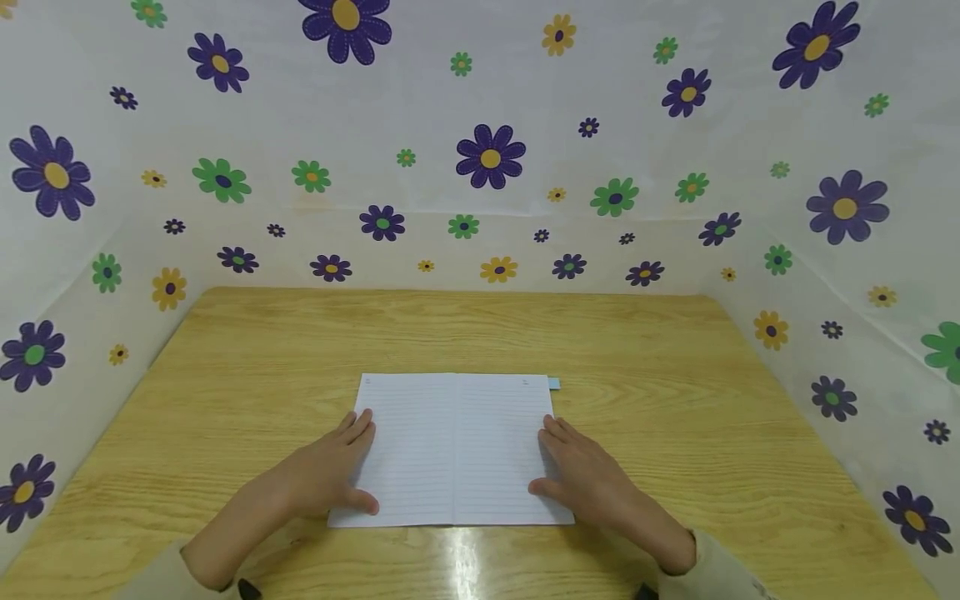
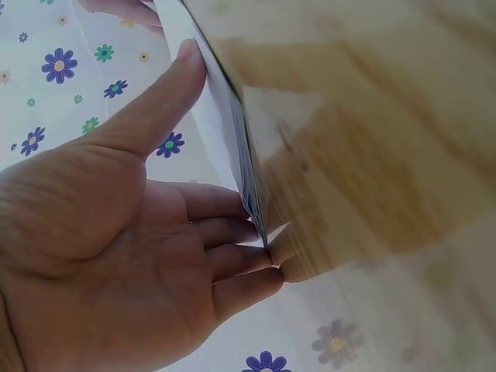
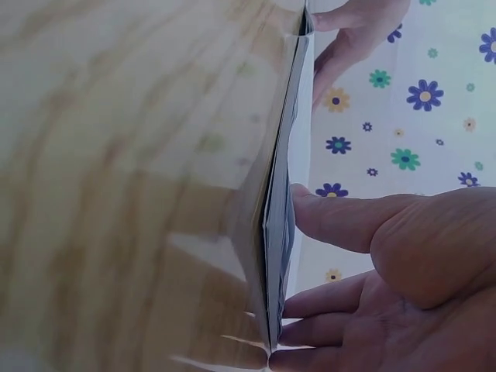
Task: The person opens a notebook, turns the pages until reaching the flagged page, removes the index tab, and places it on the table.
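An open notebook [image 1: 453,450] with lined white pages lies flat in the head view, its fold running down the middle. My left hand [image 1: 330,471] rests at its left edge, fingers extended and thumb on the page. At the right edge my right hand [image 1: 588,475] rests likewise, its thumb touching the right page. The left wrist view shows the left hand [image 2: 108,240] with thumb on the paper and fingertips by the notebook's edge. From the right wrist, the stacked pages [image 3: 280,232] appear edge-on beside the right hand [image 3: 411,271]. Neither hand grips the notebook.
The notebook lies on a glossy wooden table [image 1: 450,333], near its front. A light blue tab [image 1: 554,383] sticks out at the notebook's upper right. Flower-patterned white sheeting [image 1: 420,108] rises behind the table and along both sides.
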Tool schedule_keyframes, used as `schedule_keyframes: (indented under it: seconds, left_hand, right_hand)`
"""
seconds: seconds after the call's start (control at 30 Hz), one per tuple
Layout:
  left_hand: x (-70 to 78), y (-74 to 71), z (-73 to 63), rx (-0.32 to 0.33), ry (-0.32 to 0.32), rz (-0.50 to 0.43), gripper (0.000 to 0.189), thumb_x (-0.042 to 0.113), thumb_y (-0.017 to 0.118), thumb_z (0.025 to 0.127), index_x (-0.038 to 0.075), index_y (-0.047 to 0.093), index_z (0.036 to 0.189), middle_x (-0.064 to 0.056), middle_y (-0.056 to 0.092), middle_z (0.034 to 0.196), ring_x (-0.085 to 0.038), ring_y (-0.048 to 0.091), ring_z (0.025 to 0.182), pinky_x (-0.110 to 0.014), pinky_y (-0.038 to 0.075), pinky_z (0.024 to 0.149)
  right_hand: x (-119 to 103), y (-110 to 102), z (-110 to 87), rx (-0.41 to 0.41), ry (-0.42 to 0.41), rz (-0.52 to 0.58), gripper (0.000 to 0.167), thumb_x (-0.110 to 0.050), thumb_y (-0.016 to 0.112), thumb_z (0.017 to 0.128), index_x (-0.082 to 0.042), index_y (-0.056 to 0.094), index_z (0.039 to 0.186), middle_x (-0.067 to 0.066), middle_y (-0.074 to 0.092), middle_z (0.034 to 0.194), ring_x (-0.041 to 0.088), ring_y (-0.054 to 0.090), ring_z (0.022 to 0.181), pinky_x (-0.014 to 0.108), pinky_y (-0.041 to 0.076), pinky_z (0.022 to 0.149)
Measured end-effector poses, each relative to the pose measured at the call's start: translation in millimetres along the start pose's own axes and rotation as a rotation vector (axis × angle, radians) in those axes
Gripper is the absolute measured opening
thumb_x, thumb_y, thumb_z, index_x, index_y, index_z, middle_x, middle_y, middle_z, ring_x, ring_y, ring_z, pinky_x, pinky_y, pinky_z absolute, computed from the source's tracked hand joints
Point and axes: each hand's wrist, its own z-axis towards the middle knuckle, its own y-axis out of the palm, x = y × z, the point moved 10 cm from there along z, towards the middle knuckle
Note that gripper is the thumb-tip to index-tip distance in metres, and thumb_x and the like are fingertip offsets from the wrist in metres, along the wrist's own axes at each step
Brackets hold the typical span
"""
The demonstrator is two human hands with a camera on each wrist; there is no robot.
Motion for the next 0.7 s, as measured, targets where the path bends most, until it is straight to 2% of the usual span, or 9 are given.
schedule_keyframes:
  seconds: [0.17,0.47,0.57,0.7]
  left_hand:
    - [-0.6,-0.7,-0.2,0.001,0.001,-0.011,0.112,0.05,0.085,0.079,-0.018,0.033,0.151,-0.036,0.021,0.163,-0.054,0.017,0.15,-0.064,0.027,0.117]
    - [1.2,-1.5,-1.9,-0.003,0.007,-0.011,0.111,0.05,0.084,0.08,-0.018,0.033,0.151,-0.037,0.02,0.162,-0.055,0.017,0.15,-0.064,0.027,0.117]
    - [2.9,-2.6,-2.7,-0.002,0.009,-0.017,0.111,0.049,0.084,0.08,-0.019,0.033,0.151,-0.037,0.02,0.162,-0.055,0.017,0.15,-0.064,0.027,0.117]
    - [5.5,-4.0,-3.7,-0.001,0.014,-0.022,0.11,0.048,0.084,0.08,-0.019,0.033,0.15,-0.038,0.02,0.162,-0.056,0.017,0.149,-0.065,0.026,0.117]
  right_hand:
    - [0.2,-0.7,-0.8,0.001,-0.015,0.018,0.069,-0.027,0.082,0.09,0.013,0.055,0.139,0.032,0.042,0.155,0.048,0.035,0.146,0.064,0.035,0.113]
    - [-1.7,-1.9,1.0,0.028,-0.028,0.045,0.048,-0.011,0.08,0.09,0.01,0.065,0.132,0.026,0.052,0.149,0.045,0.041,0.144,0.059,0.037,0.114]
    - [-2.5,-3.9,3.6,0.056,-0.028,0.057,0.041,-0.009,0.082,0.087,0.008,0.071,0.123,0.024,0.06,0.141,0.043,0.048,0.14,0.058,0.041,0.112]
    - [-5.0,-10.9,5.3,0.116,-0.048,0.101,0.028,-0.004,0.085,0.082,0.007,0.077,0.107,0.022,0.072,0.122,0.042,0.058,0.131,0.058,0.045,0.107]
